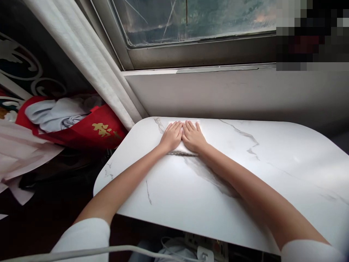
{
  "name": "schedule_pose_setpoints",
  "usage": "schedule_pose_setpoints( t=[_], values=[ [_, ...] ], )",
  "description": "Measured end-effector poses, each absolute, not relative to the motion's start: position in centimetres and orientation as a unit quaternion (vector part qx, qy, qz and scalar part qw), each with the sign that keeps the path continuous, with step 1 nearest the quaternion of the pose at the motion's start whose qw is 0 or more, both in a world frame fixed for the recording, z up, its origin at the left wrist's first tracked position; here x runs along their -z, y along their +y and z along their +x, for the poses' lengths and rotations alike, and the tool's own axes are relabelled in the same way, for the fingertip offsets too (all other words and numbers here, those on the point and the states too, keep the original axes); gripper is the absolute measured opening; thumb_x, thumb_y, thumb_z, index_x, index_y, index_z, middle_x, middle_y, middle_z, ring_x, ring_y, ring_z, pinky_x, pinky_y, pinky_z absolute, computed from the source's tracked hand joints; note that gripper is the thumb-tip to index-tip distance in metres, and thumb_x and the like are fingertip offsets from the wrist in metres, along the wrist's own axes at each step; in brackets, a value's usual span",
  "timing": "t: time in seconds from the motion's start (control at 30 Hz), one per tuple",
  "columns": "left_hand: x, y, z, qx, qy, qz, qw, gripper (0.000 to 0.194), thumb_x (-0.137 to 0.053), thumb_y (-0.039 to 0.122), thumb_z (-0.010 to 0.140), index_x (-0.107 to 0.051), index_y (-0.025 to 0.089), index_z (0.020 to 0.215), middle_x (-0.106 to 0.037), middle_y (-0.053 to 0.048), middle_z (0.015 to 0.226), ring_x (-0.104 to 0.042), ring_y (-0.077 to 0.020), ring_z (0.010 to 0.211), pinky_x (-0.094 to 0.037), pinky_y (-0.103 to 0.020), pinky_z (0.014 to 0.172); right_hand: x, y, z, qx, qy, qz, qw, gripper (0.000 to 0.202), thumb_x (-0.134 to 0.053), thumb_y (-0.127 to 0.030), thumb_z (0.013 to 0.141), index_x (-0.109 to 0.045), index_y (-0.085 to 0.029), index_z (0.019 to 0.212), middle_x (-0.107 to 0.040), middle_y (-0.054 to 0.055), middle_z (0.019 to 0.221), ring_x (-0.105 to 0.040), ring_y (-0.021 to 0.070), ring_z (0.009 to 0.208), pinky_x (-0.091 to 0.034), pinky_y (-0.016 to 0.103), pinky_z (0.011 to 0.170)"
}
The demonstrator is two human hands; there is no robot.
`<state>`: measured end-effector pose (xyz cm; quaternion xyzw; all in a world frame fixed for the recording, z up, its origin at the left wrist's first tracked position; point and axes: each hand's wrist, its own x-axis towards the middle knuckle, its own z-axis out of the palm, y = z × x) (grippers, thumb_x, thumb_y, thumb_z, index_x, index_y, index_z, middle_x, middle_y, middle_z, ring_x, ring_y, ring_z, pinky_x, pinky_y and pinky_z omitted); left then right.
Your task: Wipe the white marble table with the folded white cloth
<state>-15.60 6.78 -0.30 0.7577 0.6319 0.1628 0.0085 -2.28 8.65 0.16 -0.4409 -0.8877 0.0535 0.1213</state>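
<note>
My left hand [172,136] lies flat with its fingers stretched forward, palm down on a folded white cloth [182,149]. Beside it, my right hand [193,136] rests in the same flat way, and the two touch at the thumbs. The cloth shows mainly between the wrists, where its near edge looks thick and textured; the hands hide much of it. Under the cloth is a white table [169,196] with grey marble veins and rounded corners. Both arms reach across the tabletop toward its far side.
A wall with a window [201,22] stands beyond the table. On the left hang a pale curtain [81,47] and a red bag [89,129] filled with light clothes. A white cable [117,249] crosses low in front, near a white plug [205,254] below the table edge.
</note>
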Motion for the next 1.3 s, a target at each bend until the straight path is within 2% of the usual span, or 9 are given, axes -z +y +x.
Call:
schedule_pose_setpoints(
  t=[0.23,0.37,0.53,0.77,0.9,1.03,1.17,1.3],
  values=[
    [0.4,14.4,-13.1,-0.17,0.626,0.761,0.004,0.046,-0.026,0.023,0.095,-0.043,0.008,0.135,-0.04,-0.011,0.144,-0.032,-0.0198,0.135,-0.018,-0.037,0.114,-0.1,15.0,-0.5,-0.045,-0.86,-0.492,0.13,0.057,-0.023,-0.025,0.092,-0.028,-0.004,0.144,-0.027,0.015,0.151,-0.02,0.0228,0.14,-0.009,0.044,0.113],
    [0.5,15.1,-12.9,-0.169,0.618,0.768,-0.003,0.045,-0.026,0.023,0.096,-0.043,0.009,0.135,-0.041,-0.011,0.144,-0.033,-0.0208,0.135,-0.018,-0.04,0.113,-0.1,15.3,-0.2,-0.041,-0.855,-0.497,0.145,0.055,-0.024,-0.024,0.092,-0.03,-0.003,0.143,-0.03,0.015,0.15,-0.022,0.0226,0.139,-0.009,0.043,0.113],
    [0.1,13.7,-12.5,-0.145,0.627,0.765,-0.005,0.047,-0.024,0.023,0.096,-0.039,0.006,0.138,-0.036,-0.012,0.147,-0.029,-0.0215,0.136,-0.014,-0.039,0.114,-0.2,13.9,0.0,-0.029,-0.856,-0.493,0.152,0.054,-0.022,-0.024,0.094,-0.031,-0.003,0.142,-0.03,0.015,0.15,-0.022,0.0221,0.139,-0.009,0.043,0.113],
    [0.0,7.9,-10.1,-0.136,0.635,0.76,-0.011,0.05,-0.021,0.025,0.097,-0.035,0.006,0.141,-0.032,-0.01,0.149,-0.024,-0.0194,0.138,-0.012,-0.038,0.115,-0.2,9.2,2.5,-0.017,-0.872,-0.474,0.122,0.055,-0.023,-0.026,0.094,-0.028,-0.005,0.144,-0.027,0.015,0.151,-0.019,0.024,0.14,-0.011,0.045,0.114],
    [0.2,2.3,-8.4,-0.138,0.602,0.786,-0.017,0.05,-0.022,0.025,0.097,-0.035,0.005,0.14,-0.032,-0.011,0.148,-0.024,-0.0203,0.139,-0.012,-0.04,0.116,-0.1,3.3,5.0,0.003,-0.881,-0.461,0.107,0.057,-0.022,-0.028,0.094,-0.025,-0.002,0.145,-0.023,0.016,0.151,-0.016,0.0266,0.141,-0.011,0.048,0.114],
    [-0.1,-4.5,-6.7,-0.135,0.555,0.821,0.015,0.051,-0.023,0.028,0.097,-0.03,0.004,0.142,-0.026,-0.012,0.151,-0.016,-0.0201,0.141,-0.01,-0.042,0.117,0.0,-3.9,7.7,0.015,-0.889,-0.448,0.091,0.058,-0.021,-0.028,0.094,-0.02,-0.001,0.146,-0.019,0.015,0.152,-0.009,0.0271,0.142,-0.01,0.052,0.114],
    [-0.7,-10.5,-5.2,-0.14,0.529,0.833,0.074,0.054,-0.02,0.034,0.1,-0.017,0.008,0.147,-0.016,-0.01,0.154,-0.006,-0.0201,0.142,-0.009,-0.044,0.117,-0.2,-9.6,10.1,0.022,-0.898,-0.426,0.104,0.062,-0.024,-0.029,0.095,-0.003,-0.006,0.148,-0.016,0.013,0.153,-0.007,0.0267,0.142,-0.012,0.053,0.114],
    [-1.3,-13.1,-4.7,-0.144,0.509,0.838,0.134,0.053,-0.017,0.034,0.101,-0.005,0.014,0.149,-0.009,-0.007,0.155,-0.002,-0.0193,0.142,-0.009,-0.044,0.117,-0.4,-12.2,11.5,0.026,-0.903,-0.413,0.12,0.068,-0.028,-0.028,0.094,0.01,-0.008,0.147,-0.015,0.013,0.153,-0.01,0.0273,0.141,-0.015,0.053,0.114]
  ],
)
